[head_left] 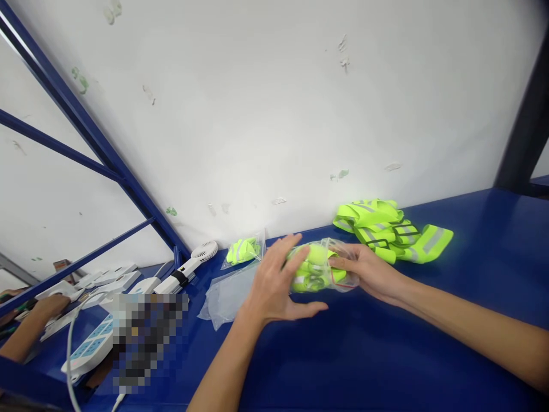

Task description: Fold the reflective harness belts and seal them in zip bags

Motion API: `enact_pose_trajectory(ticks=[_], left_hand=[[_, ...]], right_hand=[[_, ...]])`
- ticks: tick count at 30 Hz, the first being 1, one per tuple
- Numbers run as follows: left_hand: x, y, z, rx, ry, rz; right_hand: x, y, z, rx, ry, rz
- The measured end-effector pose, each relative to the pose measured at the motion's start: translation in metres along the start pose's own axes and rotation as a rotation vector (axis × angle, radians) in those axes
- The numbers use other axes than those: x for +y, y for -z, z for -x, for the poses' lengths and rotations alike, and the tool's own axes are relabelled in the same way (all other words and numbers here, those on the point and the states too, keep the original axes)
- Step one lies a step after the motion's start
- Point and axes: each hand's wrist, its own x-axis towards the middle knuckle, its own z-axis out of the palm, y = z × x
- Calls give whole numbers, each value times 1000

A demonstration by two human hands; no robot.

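Neon-yellow fabric with grey reflective bands fills the clear bag point(319, 269) held between both hands just above the blue table point(472, 274). The left hand point(278, 280) is spread wide, its palm and fingers laid against the bag's near end and its thumb apart below. The right hand point(369, 272) grips the far end, fingers curled round the plastic.

Judging by how things lie, the work looks partly done. One bagged vest point(244, 250) rests against the wall point(274, 114) to the left. The one in hand sits inside its bag, though whether the mouth is closed cannot be told. A heap of loose vests point(390, 229) lies unbagged just beyond the right hand, and flat empty bags point(227, 294) lie beside the left wrist.

Farther left are a white handheld fan point(201, 254) and a white power strip point(92, 346), with another person's hand point(47, 306) at the edge.

No brand, label or writing can be read, and a patch by the power strip is blurred out.
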Motion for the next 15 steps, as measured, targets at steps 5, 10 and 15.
enact_pose_trajectory(ticks=[5,10,15], left_hand=[[-7,8,3,-254,278,40],[-9,10,4,-277,318,99],[-9,10,8,-339,344,202]], right_hand=[[-3,-2,4,-95,-107,-121],[-5,-1,6,-141,-234,-144],[-4,9,2,-207,-108,212]])
